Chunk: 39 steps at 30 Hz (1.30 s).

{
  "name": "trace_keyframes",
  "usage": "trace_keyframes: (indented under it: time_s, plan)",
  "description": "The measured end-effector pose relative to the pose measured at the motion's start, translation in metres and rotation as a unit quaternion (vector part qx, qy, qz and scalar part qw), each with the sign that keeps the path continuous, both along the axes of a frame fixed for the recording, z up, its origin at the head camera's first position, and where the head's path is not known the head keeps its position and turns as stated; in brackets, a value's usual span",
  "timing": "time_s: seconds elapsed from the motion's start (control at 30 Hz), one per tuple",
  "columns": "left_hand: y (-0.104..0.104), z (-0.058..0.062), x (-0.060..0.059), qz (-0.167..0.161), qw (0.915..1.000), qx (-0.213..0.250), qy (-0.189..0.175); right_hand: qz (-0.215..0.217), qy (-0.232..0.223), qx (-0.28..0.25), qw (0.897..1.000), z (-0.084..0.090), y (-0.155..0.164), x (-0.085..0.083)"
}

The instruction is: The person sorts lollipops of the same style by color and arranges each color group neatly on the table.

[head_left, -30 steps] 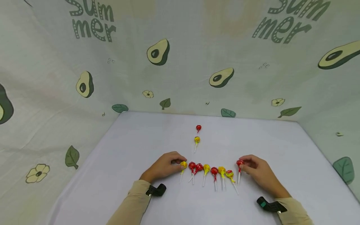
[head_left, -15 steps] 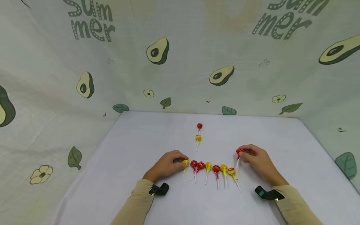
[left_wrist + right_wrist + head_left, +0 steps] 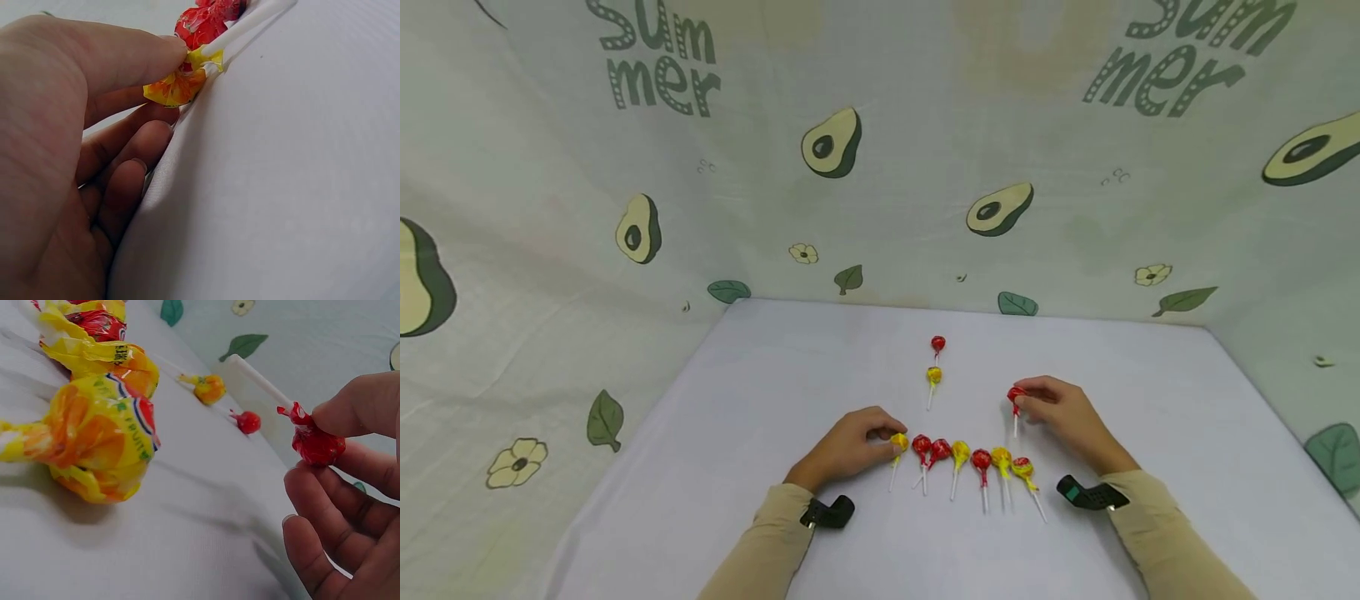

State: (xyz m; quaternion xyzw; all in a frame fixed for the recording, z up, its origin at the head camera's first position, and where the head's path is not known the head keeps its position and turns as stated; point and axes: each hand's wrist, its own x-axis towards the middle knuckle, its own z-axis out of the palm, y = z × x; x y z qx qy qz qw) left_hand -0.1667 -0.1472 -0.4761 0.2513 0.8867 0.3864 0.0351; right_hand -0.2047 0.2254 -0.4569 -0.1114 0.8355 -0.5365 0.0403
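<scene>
**Red lollipop lifting off the row**

Rising and drifting toward centre since a second ago: red lollipop [image 3: 1017,394], pinched in right hand [image 3: 1063,417] above the tabletop [image 3: 760,375]. Pinching the yellow lollipop [image 3: 899,442] at the row's left end: left hand [image 3: 848,446]. Risking a slip if that pinch loosens. Reading "Summer" on the backdrop [image 3: 655,62].

Setting: a staged tabletop recording booth, not a lived-in room. A flat table [image 3: 760,392] under a plain white cloth fills the lower centre of the head view. A pale green printed backdrop [image 3: 925,125] with avocados, leaves, flowers and the word "Summer" closes it off at the back, left and right. Small black cameras [image 3: 827,512] strapped at both wrists, lower centre, mark it as a data-collection setup.
</scene>
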Motion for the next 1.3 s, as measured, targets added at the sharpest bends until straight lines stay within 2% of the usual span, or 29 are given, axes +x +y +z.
trace_keyframes:
  time_s: [0.2,0.4,0.8,1.3]
  plan:
    - [0.002,-0.002,0.002,0.004,1.0,-0.001,-0.001,0.011,-0.009,0.017,1.0,0.0,-0.004,-0.011]
    - [0.003,0.002,0.003,0.005,1.0,-0.003,0.001,0.021,-0.021,0.031,0.999,-0.001,-0.01,-0.029]
    - [0.001,0.002,0.004,0.006,0.9997,-0.006,0.021,0.03,-0.041,0.01,0.999,-0.004,-0.028,-0.057]
    - [0.002,0.003,0.003,0.007,0.9998,-0.002,0.018,0.029,-0.06,0.039,0.997,0.0,-0.039,-0.079]
